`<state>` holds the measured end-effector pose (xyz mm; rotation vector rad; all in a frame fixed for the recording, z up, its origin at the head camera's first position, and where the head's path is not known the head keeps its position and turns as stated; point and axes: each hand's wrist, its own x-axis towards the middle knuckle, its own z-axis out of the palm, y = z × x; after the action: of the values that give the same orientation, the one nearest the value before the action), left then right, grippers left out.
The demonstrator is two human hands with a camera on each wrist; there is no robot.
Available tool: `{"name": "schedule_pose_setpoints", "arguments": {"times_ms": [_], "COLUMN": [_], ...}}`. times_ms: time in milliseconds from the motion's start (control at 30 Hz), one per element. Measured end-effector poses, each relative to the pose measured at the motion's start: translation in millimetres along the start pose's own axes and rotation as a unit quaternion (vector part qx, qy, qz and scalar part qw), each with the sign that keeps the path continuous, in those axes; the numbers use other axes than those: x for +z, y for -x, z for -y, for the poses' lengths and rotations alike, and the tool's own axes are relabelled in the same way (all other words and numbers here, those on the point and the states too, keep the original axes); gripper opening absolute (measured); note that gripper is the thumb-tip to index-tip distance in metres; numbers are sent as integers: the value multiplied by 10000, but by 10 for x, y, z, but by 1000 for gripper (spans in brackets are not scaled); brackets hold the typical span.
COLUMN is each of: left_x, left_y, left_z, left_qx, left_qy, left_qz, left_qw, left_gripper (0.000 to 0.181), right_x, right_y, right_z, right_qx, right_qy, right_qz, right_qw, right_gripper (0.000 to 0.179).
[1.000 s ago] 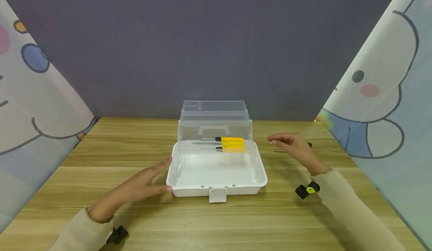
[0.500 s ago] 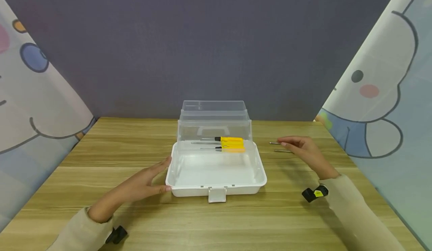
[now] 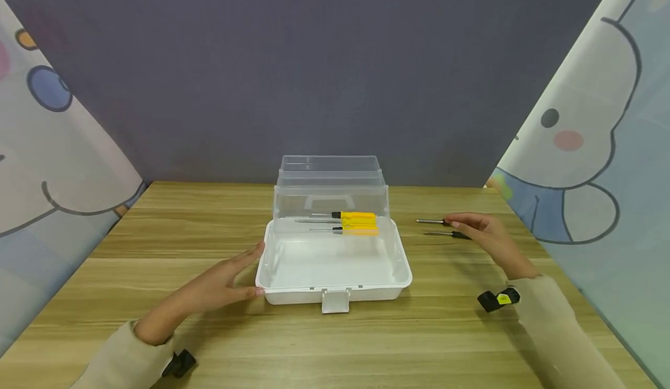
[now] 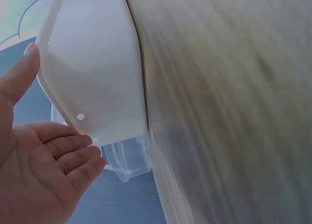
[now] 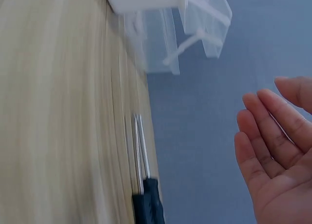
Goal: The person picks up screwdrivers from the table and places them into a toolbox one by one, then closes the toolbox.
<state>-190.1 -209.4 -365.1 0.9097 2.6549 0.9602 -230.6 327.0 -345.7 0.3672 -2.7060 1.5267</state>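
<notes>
A white plastic toolbox (image 3: pixel 293 297) stands on the table with its clear lid raised. My left hand (image 3: pixel 217 287) lies at its left side, fingers extended, thumb at the front corner; the left wrist view shows fingertips along the box's rim. Several yellow-handled screwdrivers (image 3: pixel 358 216) lie side by side toward the back of the box. To the right, two black-handled screwdrivers rest on the table, a rear one (image 3: pixel 431 222) and a nearer one (image 3: pixel 439 234). My right hand (image 3: pixel 492 241) hovers over their handles, fingers loosely bent and nothing in them, as the right wrist view confirms.
The wooden table (image 3: pixel 335 354) ends at a dark grey panel (image 3: pixel 335 75) behind the box. Cartoon-printed sheets (image 3: pixel 576 145) stand along both sides. A latch (image 3: pixel 335 302) hangs from the box's front edge.
My right hand has drawn back to the right, away from the box, uncovering more of the two black-handled screwdrivers. The left hand keeps its place at the box.
</notes>
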Motion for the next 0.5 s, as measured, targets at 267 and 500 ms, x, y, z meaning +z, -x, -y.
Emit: {"name": "schedule_pose_setpoints", "arguments": {"times_ms": [267, 500], "left_x": [13, 7], "left_y": [-1, -4], "left_z": [28, 28], "left_qx": [26, 63], "left_qy": [1, -53], "left_qz": [-14, -23], "left_qw": [10000, 10000], "left_gripper": [87, 87], "right_x": [-164, -263], "right_y": [90, 112], "right_z": [-144, -243], "right_qx": [-143, -24], "right_qy": [-9, 11], "right_qz": [-75, -194], "right_qw": [9999, 9998], "right_gripper": [36, 36]}}
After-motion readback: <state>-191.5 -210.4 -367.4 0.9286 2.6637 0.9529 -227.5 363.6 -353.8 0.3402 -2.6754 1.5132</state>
